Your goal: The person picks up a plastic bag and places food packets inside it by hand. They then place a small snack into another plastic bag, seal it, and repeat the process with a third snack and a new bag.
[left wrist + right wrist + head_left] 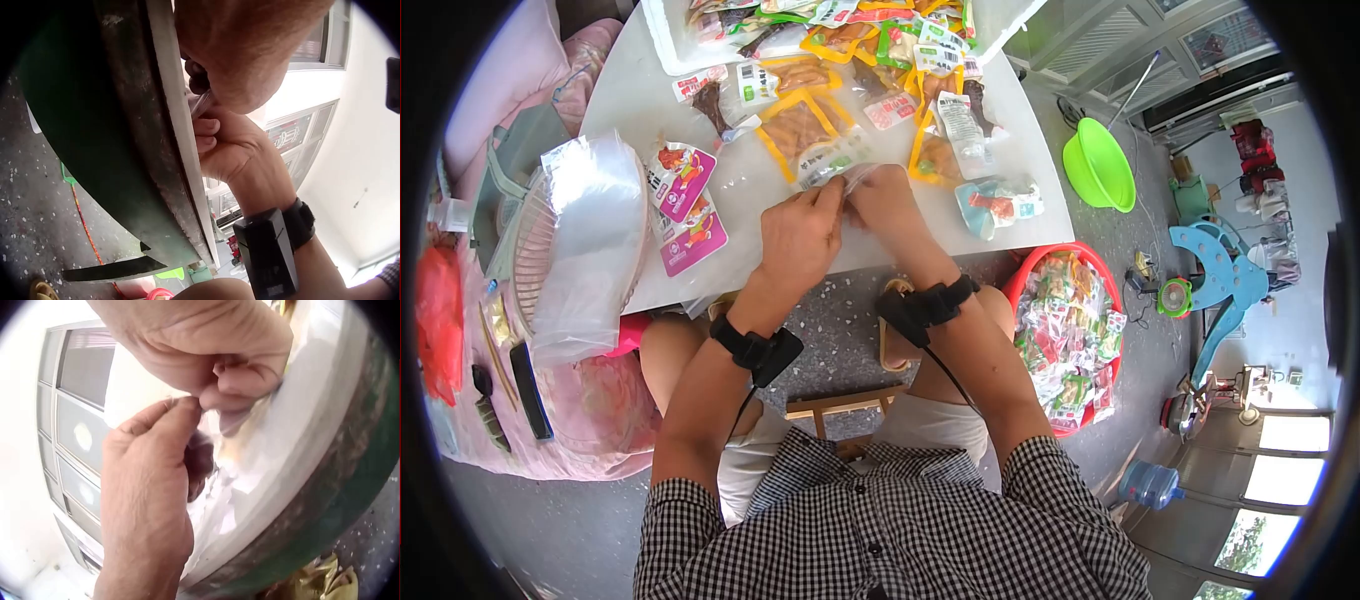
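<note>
left hand (800, 232) and right hand (887, 203) both pinching a clear plastic bag (856, 175), just inside the front edge of the tabletop (640, 110). risk: thin-looking, may slip or tear if pulled unevenly; right forearm (990, 355) swinging wide could nudge blue-white packet (1000, 204) off front-right corner.

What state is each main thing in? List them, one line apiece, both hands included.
Clear, thin plastic film: pinched between the hands
Left hand: fingers curled, pinching the film
Right hand: fingers curled, gripping the film
White open-topped box: filled with packets
Round red plastic basin: heaped with packets
Clear plastic bags: stacked flat across the round pink basket
</note>
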The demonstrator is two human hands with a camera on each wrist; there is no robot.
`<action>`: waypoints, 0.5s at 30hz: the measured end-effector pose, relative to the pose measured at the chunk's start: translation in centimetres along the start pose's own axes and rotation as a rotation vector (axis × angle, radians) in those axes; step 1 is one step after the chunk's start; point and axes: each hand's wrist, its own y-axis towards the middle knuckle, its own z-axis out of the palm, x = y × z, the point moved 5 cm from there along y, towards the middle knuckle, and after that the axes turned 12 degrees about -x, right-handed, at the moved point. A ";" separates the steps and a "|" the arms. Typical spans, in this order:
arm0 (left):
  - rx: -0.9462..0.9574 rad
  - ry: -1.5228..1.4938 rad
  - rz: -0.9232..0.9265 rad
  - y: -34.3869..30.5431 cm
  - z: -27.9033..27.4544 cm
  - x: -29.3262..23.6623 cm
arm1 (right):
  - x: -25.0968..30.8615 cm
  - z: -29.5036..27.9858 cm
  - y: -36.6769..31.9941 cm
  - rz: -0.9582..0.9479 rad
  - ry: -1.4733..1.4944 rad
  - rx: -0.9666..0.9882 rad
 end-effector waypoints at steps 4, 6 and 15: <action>0.047 0.032 -0.038 -0.1 0.4 0.1 | 0.7 -3.1 -2.6 -0.070 0.021 -0.036; 0.095 0.051 -0.060 -0.2 0.6 0.1 | 1.4 -6.0 -3.3 -0.044 -0.071 -0.116; 0.167 0.106 -0.037 -0.5 1.1 0.0 | 1.8 -14.2 4.0 -0.555 -0.844 -0.557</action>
